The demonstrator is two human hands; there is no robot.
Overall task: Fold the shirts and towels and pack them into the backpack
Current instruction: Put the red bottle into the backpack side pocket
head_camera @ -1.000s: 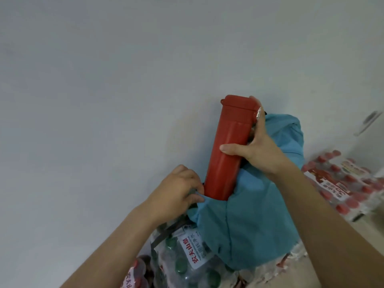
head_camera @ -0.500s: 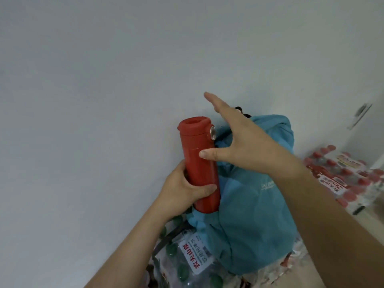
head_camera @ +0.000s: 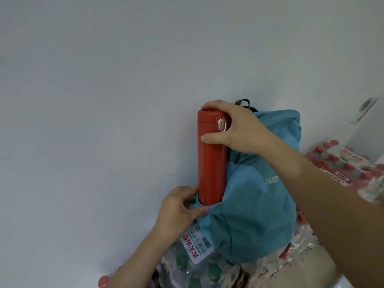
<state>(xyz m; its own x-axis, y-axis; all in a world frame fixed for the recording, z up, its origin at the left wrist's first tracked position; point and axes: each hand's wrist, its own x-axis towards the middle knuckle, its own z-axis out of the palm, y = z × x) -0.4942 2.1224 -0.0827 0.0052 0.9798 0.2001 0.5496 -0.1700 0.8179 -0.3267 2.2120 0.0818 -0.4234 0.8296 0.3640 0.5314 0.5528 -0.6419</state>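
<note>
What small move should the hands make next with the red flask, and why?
Probably the right hand presses the red flask deeper: only its base sits in the side pocket of the backpack, whose edge the left hand pinches open.

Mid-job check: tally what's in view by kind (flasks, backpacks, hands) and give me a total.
red flask: 1
blue backpack: 1
hands: 2 (left hand, right hand)
Total: 4
bottle packs underneath: too jumbled to count.

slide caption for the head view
Right hand holds a red flask in the blue backpack's side pocket; left hand pinches the fabric.
</note>
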